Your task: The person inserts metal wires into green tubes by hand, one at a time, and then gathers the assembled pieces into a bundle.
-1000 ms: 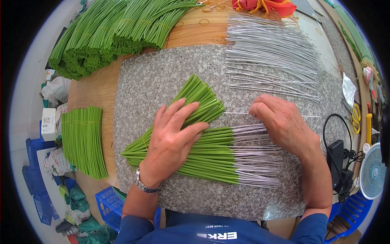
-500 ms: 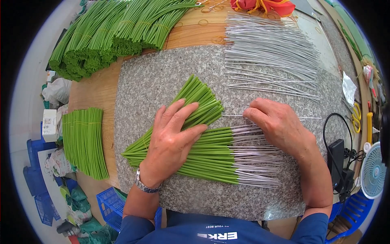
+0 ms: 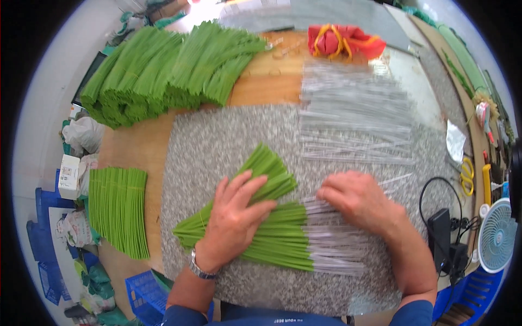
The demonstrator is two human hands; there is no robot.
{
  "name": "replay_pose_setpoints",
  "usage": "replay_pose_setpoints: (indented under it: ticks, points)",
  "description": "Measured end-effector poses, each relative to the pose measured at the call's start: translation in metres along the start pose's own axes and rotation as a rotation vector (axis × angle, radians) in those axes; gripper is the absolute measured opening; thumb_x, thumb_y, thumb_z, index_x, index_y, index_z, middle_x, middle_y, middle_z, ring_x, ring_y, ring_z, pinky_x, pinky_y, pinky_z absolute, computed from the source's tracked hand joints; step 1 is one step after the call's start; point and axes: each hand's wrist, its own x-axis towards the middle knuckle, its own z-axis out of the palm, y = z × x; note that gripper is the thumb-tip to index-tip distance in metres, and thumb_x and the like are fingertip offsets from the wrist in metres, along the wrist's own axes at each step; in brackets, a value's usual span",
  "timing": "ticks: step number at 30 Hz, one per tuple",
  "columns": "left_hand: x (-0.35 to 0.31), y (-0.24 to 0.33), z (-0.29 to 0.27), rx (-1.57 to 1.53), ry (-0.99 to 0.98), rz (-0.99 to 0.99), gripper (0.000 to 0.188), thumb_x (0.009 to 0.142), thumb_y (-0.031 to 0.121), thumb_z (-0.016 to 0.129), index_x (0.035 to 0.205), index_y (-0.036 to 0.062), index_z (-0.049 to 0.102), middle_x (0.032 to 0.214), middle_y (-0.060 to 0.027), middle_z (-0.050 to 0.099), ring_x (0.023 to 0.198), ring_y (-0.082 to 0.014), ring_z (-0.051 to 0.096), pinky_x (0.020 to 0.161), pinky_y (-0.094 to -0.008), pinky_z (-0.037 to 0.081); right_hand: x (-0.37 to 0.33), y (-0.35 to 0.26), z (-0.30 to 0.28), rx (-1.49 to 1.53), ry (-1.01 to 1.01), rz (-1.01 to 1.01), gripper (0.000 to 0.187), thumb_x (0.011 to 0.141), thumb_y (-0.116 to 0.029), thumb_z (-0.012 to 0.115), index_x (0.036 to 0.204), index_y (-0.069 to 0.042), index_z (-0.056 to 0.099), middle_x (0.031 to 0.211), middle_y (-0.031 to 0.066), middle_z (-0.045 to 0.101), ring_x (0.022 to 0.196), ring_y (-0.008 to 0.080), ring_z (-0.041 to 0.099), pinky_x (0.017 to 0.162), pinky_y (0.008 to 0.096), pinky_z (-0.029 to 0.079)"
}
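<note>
A fanned bunch of slender green tubes [image 3: 280, 233] lies on a grey speckled stone slab [image 3: 206, 141]. Thin silvery wires [image 3: 334, 247] stick out of the right ends of its lower part. Across the bunch rests my left hand [image 3: 236, 220], fingers spread, between that part and an upper fan of green tubes [image 3: 266, 168] without visible wires. My right hand [image 3: 356, 201] is closed in a pinch beside the upper wired ends, holding a thin wire [image 3: 398, 178] whose far end shows beyond the knuckles. Its other end is hard to make out in the blur.
Loose silvery wires [image 3: 356, 108] are spread at the back right, in front of a red bag [image 3: 348, 42]. Large bundles of green tubes [image 3: 157, 70] fill the back left; a smaller bundle [image 3: 118, 212] lies left. Yellow scissors [image 3: 466, 176], a black adapter [image 3: 439, 233] and a fan [image 3: 496, 236] are at right.
The view has tilted, so everything sits lower in the picture, with blur. The wire in my right hand now slants instead of lying level. My left hand remains on the bunch.
</note>
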Motion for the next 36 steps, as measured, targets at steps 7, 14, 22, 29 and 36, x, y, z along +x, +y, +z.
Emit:
replay_pose_setpoints:
  ticks: [7,14,22,29,36]
  points:
    - [-0.008,0.001,-0.002,-0.002,0.019,0.013,0.022,0.092,0.012,0.080,0.114,0.0144,0.084,0.151,-0.0133,0.063,0.147,-0.0400,0.053,0.122,-0.0644,0.036,0.015,-0.026,0.013,0.096,0.026,-0.099,0.016,0.092,-0.013,0.064,0.106,-0.007,0.064,0.095,0.0081,0.063,0.090,0.0261,0.069,0.081,0.0390,0.057]
    - [-0.008,0.000,-0.001,-0.005,0.021,0.010,0.017,0.096,0.019,0.078,0.112,0.0157,0.085,0.152,-0.0122,0.063,0.148,-0.0391,0.052,0.123,-0.0657,0.035,0.019,-0.037,0.019,0.160,-0.030,-0.102,0.030,0.089,-0.005,0.068,0.119,-0.004,0.068,0.107,0.0112,0.072,0.093,0.0299,0.070,0.082,0.0404,0.058]
    - [-0.004,-0.001,0.000,-0.021,0.027,0.030,0.018,0.095,0.016,0.079,0.112,0.0156,0.084,0.152,-0.0128,0.063,0.148,-0.0396,0.052,0.123,-0.0651,0.036,0.018,-0.033,0.008,0.160,0.111,-0.147,0.025,0.083,-0.007,0.070,0.108,-0.006,0.067,0.099,0.0070,0.070,0.089,0.0281,0.071,0.079,0.0410,0.056]
    - [-0.001,0.002,-0.002,-0.014,0.021,0.014,0.018,0.092,0.015,0.083,0.110,0.0139,0.084,0.153,-0.0118,0.064,0.149,-0.0402,0.052,0.124,-0.0645,0.037,-0.007,0.031,-0.018,-0.355,0.263,0.413,0.026,0.089,-0.014,0.083,0.111,-0.008,0.071,0.102,0.0078,0.067,0.107,0.0300,0.064,0.098,0.0444,0.048]
    - [-0.007,0.003,-0.004,0.003,0.016,0.005,0.018,0.092,0.014,0.083,0.110,0.0134,0.084,0.153,-0.0118,0.064,0.149,-0.0397,0.052,0.124,-0.0648,0.037,-0.010,0.045,-0.011,-0.260,0.170,0.380,0.010,0.091,-0.007,0.076,0.095,-0.010,0.067,0.098,0.0056,0.065,0.101,0.0286,0.063,0.093,0.0445,0.047]
